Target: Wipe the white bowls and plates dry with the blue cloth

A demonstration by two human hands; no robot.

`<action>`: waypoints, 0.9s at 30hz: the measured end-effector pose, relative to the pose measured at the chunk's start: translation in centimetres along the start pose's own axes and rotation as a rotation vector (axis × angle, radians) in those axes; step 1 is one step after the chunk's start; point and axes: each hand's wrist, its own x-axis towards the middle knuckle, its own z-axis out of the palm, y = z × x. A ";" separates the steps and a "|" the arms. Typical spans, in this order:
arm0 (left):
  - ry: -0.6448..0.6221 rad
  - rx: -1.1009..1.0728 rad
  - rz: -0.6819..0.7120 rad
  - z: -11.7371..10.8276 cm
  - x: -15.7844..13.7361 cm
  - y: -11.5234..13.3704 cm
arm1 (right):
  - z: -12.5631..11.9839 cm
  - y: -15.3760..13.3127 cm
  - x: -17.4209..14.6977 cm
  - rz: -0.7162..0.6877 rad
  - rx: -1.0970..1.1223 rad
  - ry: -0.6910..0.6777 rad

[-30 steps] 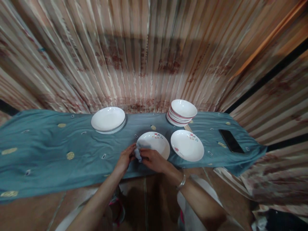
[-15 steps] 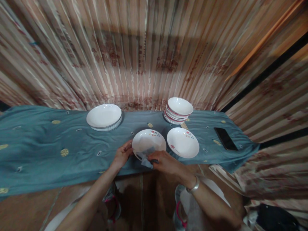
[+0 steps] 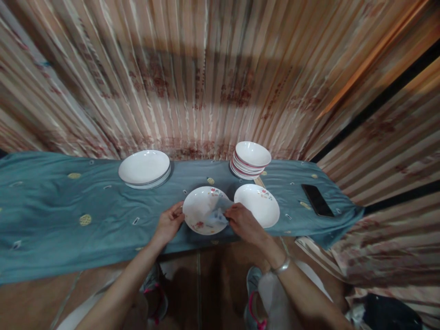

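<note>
A white plate with red flowers [image 3: 199, 208] lies near the front edge of the cloth-covered table. My left hand [image 3: 169, 222] grips its left rim, fingers closed on the edge. Bunched in my right hand [image 3: 243, 222] is a grey-blue cloth [image 3: 217, 216], which rests over the right side of that plate and is blurred by motion. Right beside it, partly behind my right hand, sits a second flowered plate [image 3: 263, 208].
At the back left stands a stack of white plates [image 3: 144, 167]. A stack of red-rimmed bowls [image 3: 252, 155] is at the back right. A black phone [image 3: 317, 200] lies on the teal tablecloth [image 3: 113, 206] at the right. A pleated curtain [image 3: 192, 91] hangs behind.
My right hand has moved the cloth from the plate's near rim to its right side. My left hand stays at the left rim. The whole view has shifted slightly.
</note>
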 end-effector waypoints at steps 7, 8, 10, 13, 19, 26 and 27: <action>-0.008 -0.017 -0.021 0.1 -0.2 0.4 | 1.6 1.8 2.5 0.031 -0.190 0.084; -0.008 -0.016 -0.023 0.1 -0.2 0.4 | 2.0 2.0 3.0 0.039 -0.210 0.098; -0.005 -0.011 -0.023 0.1 -0.2 0.3 | 2.6 2.4 3.9 0.052 -0.232 0.118; 0.006 0.003 -0.022 0.1 -0.3 0.3 | 3.1 2.7 5.3 0.078 -0.234 0.148; -0.017 0.002 -0.025 0.3 -0.4 0.5 | 3.9 2.5 7.6 0.066 -0.188 0.178; -0.032 -0.033 -0.031 0.1 -0.3 0.0 | 5.4 1.2 9.6 0.036 -0.111 0.257; -0.041 -0.042 -0.029 0.1 -0.3 -0.1 | 5.5 1.0 9.7 0.011 -0.107 0.265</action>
